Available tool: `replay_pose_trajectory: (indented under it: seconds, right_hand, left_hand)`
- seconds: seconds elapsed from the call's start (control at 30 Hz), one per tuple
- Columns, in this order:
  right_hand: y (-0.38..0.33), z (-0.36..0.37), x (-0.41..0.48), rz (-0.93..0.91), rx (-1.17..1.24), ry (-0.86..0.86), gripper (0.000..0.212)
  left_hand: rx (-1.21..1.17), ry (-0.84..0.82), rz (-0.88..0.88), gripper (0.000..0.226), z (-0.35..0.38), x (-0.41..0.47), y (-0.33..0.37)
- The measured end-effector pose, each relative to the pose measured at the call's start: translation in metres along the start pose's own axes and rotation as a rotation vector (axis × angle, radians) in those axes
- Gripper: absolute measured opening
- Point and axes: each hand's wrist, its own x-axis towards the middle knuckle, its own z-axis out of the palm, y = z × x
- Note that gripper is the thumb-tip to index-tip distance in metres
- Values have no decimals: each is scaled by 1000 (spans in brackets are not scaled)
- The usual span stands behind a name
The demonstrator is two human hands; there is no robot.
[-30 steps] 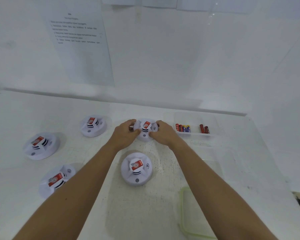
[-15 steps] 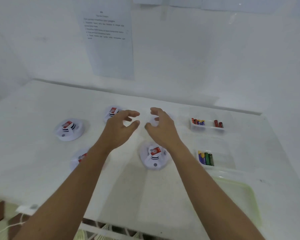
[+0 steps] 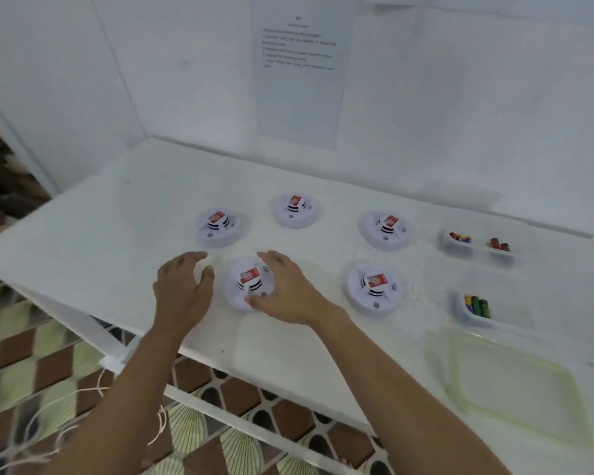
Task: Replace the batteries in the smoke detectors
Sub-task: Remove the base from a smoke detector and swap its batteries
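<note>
Several white round smoke detectors with red-labelled centres lie on the white table (image 3: 117,217). The near-left detector (image 3: 244,286) sits between my hands. My right hand (image 3: 288,293) curves around its right side with fingers spread, the thumb over its front rim. My left hand (image 3: 184,289) hovers open just left of it, a small gap away. Other detectors lie at far left (image 3: 220,226), far middle (image 3: 295,209), far right (image 3: 386,229) and near right (image 3: 374,287). A clear far tray (image 3: 460,250) holds red and blue batteries. A clear near tray (image 3: 504,320) holds green batteries.
A shallow clear container with a green rim (image 3: 515,382) lies at the near right. A printed sheet (image 3: 302,73) hangs on the back wall. The table's front edge runs diagonally below my forearms, with patterned floor and loose white cord (image 3: 83,392) beneath.
My hands left the far-right detector, lifted open, and have come down to the left around the near-left detector. My view has swung left and back.
</note>
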Motion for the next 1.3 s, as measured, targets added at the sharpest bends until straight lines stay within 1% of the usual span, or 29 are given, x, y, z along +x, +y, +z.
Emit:
replay_pose_trajectory:
  seconds: [0.07,0.17,0.3,0.43,0.5,0.53,0.63,0.7,0.73,0.8,0.83,0.9,0.93,1.0,1.07,1.13,1.23,1.3]
  right_hand:
    - [-4,10,6,2,-126,-22,95]
    - [-6,19,12,-1,-233,10,100]
    - [-1,22,17,-18,-217,87,96]
    - [2,20,16,-28,-129,114,96]
    - [3,17,16,-15,-37,119,96]
    - [4,15,15,-5,51,126,93]
    - [4,10,8,39,387,157,74]
    - [3,8,0,58,532,180,63]
    - [3,7,-3,65,598,188,60]
    - [2,5,-10,77,728,184,64]
    - [2,4,-13,80,806,174,66]
    - [1,0,-19,89,997,148,59]
    - [1,-3,-22,91,1095,134,57]
    - [1,-8,-29,88,1261,109,61]
    - [0,-15,-38,89,1344,120,62]
    - [-1,-22,-47,97,1333,180,53]
    - [2,-33,-59,90,1208,241,57]
    - [7,-40,-66,106,1079,311,59]
  left_hand:
    - [111,-49,6,41,3,2,-11]
    - [223,-109,38,52,7,0,-20]
    - [288,-91,75,54,10,-4,-23]
    - [317,-79,90,53,10,-4,-21]
    - [322,-84,96,53,10,-5,-21]
    - [325,-87,94,53,10,-5,-21]
    - [322,-104,81,51,12,-4,-22]
    - [309,-113,66,50,12,-3,-22]
    - [307,-116,55,49,13,-3,-21]
    - [295,-102,48,46,13,-5,-17]
    - [275,-81,61,43,12,-6,-12]
    - [190,-38,110,40,9,-12,4]
    - [123,-36,132,42,7,-14,14]
    - [-29,-88,157,48,2,-18,38]
    - [-153,-177,166,48,1,-22,60]
    - [-187,-245,178,47,1,-27,80]
    - [-260,-318,187,38,7,-34,100]
    - [-359,-376,165,39,11,-39,111]
